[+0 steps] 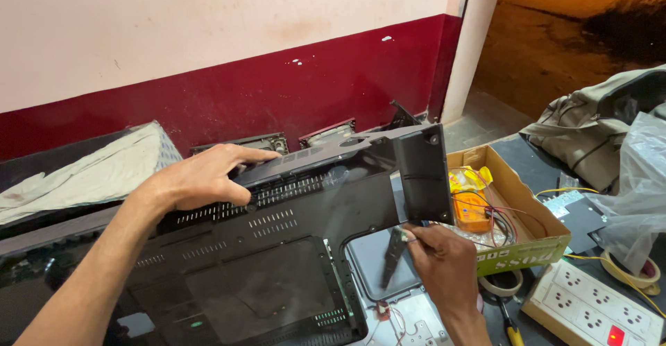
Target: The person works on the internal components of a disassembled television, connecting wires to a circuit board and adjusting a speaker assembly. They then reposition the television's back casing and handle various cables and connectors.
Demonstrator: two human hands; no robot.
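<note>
Black plastic back cover (277, 249), long axis running left to right, raised off the worktop along its far edge. Left hand (205, 176), grip clamped over that far edge. Right hand (444, 259), nearer the open right end, grip pinching a thin cable (399, 235) beneath.

1. Premises: a small electronics repair workshop, open to a dirt yard lit orange at night.
2. Desk (534, 159): crowded; a flat-screen set lies face down with its black back cover (277, 249) lifted and the metal chassis (409, 318) exposed.
3. Cardboard box (534, 242) holds a yellow multimeter (470, 207) with red leads.
4. White power strip (596, 311), tape roll (501, 283) and screwdriver (512, 329) lie beside it.
5. Wall (208, 41): scuffed cream over maroon paint; further panels lean at its foot.
</note>
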